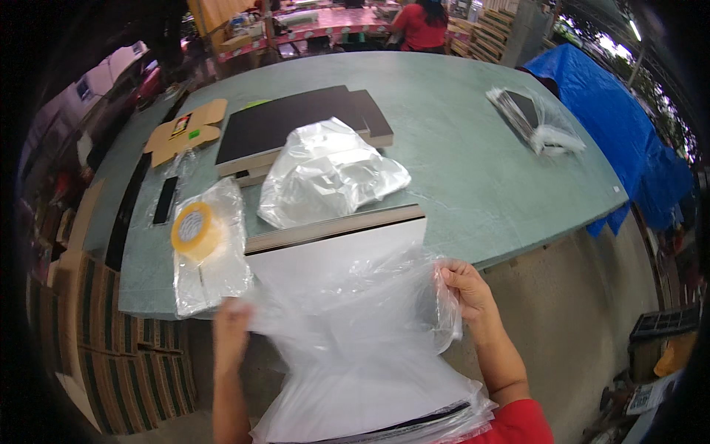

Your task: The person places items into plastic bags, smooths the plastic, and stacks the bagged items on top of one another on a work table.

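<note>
While the white board [318,257] extends over the near edge of the table [495,177], clear plastic film [347,318] lies across its nearer part. Right hand [467,287]: fingers pinching the film's side. Left hand [233,320]: blurred, finger closure cannot be told. Judgement: even, gentle tension both sides; avoid snagging corners.
</note>
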The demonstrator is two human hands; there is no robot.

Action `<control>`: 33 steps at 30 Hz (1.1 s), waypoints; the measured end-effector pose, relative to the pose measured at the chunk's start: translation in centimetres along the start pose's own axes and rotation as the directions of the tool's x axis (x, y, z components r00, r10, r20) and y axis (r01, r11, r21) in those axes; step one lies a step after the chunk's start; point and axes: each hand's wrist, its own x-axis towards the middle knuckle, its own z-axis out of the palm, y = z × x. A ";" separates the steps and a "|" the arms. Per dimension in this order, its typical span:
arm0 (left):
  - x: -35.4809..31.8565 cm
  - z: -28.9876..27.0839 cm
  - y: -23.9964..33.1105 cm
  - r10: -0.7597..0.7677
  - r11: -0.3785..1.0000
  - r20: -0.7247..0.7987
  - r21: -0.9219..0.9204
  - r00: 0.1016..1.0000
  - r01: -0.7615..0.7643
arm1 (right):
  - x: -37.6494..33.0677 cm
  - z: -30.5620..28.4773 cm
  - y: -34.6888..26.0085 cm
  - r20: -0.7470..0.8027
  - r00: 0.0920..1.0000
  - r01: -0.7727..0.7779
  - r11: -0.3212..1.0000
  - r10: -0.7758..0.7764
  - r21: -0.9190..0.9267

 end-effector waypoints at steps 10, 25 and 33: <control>-1.5 6.5 11.3 0.342 0.937 0.541 -0.261 0.768 -0.233 | 1.4 5.8 4.3 0.456 0.869 -0.145 0.979 0.194 -0.141; -4.0 6.6 11.9 0.335 0.792 0.767 0.085 0.547 -0.604 | -1.3 8.7 1.4 0.540 0.706 0.674 0.670 -0.458 -0.313; -1.8 7.4 11.0 0.490 0.864 0.487 -0.385 0.723 -0.326 | 0.2 7.5 1.8 0.530 0.816 0.520 0.691 -0.229 -0.502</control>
